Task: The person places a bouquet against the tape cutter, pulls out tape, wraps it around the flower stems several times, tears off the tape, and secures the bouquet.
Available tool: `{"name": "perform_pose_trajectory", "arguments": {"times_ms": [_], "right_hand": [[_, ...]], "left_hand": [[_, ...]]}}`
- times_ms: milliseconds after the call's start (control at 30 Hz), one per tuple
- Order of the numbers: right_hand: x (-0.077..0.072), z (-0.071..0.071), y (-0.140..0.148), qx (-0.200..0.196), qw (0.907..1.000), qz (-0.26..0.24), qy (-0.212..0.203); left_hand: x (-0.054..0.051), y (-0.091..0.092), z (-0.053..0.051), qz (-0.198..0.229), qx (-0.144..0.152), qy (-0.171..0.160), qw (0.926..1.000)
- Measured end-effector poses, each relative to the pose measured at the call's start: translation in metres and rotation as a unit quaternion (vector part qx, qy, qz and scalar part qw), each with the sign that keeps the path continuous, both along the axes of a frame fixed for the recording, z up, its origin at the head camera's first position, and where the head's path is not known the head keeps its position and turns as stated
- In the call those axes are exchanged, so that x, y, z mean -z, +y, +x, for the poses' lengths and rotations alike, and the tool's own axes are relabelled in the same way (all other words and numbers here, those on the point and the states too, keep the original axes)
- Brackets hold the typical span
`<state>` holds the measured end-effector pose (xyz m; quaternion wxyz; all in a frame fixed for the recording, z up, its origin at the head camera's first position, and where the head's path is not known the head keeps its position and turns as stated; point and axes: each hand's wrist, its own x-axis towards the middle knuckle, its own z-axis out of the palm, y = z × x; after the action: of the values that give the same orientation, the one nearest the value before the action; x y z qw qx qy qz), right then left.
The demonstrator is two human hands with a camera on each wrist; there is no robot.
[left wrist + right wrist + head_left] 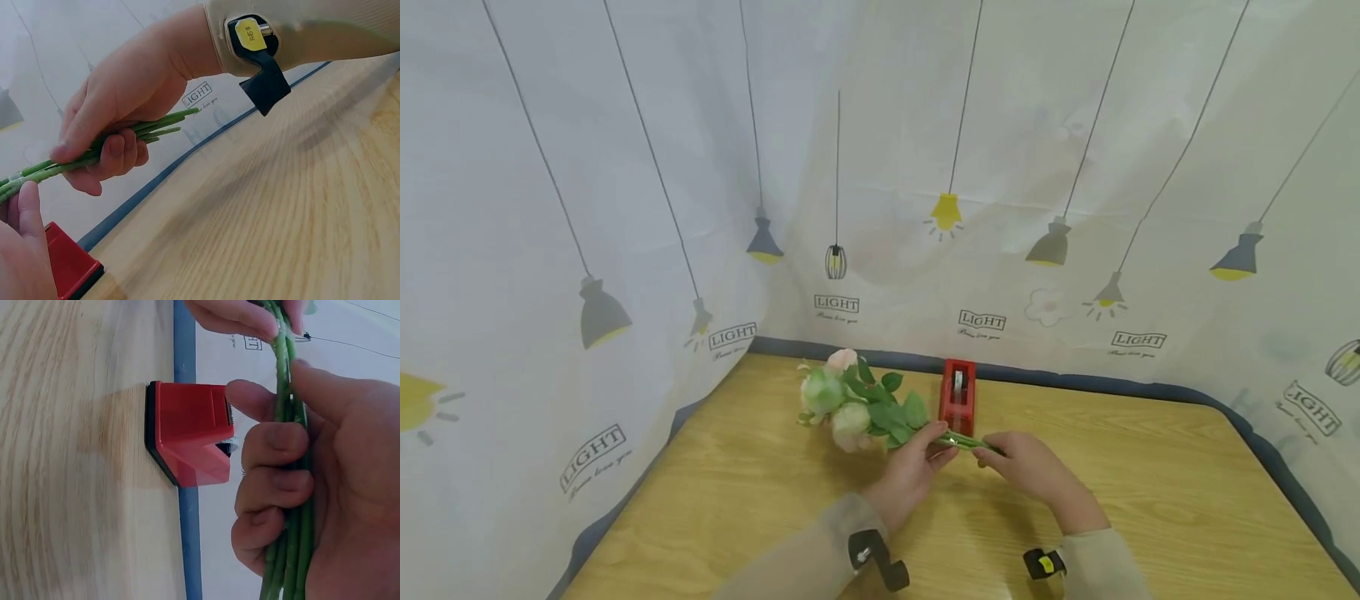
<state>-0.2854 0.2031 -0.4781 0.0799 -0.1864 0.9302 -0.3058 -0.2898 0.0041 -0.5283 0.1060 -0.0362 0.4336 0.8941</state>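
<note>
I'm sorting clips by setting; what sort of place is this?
Probably an indoor workspace, screened off: white sheeting with printed lamps rises behind a wood-grain table, which carries a red tape dispenser.

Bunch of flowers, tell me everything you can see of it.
The bunch of flowers has round pale pink, cream and light green blooms, green leaves, and long green stems bundled together. A shiny patch on the stems may be clear tape. The bunch looks artificial, though I can't be sure. It's held over the table, blooms leftmost in the head view, stems in front of the red tape dispenser. Your left hand holds the stems near the leaves; your right hand grips them lower down.
</note>
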Motion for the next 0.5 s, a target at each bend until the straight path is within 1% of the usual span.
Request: {"name": "perform_pose_trajectory", "arguments": {"times_ms": [100, 233, 300, 500], "right_hand": [[-0.0016, 0.0028, -0.0035, 0.023, 0.9990, -0.023, -0.031], [-0.0038, 0.0050, -0.0053, 0.067, 0.9942, -0.053, -0.066], [-0.0038, 0.0056, -0.0065, 0.076, 0.9932, -0.053, -0.071], [-0.0029, 0.0053, -0.0099, 0.094, 0.9927, -0.037, -0.067]], "left_hand": [[0.0038, -0.0039, -0.0005, -0.002, 0.004, 0.007, 1.0000], [0.0045, -0.0052, -0.0018, -0.002, 0.018, 0.022, 0.9996], [0.0045, -0.0054, -0.0023, -0.003, 0.021, 0.029, 0.9993], [0.0056, -0.0056, -0.0040, -0.008, 0.019, 0.035, 0.9992]]}}
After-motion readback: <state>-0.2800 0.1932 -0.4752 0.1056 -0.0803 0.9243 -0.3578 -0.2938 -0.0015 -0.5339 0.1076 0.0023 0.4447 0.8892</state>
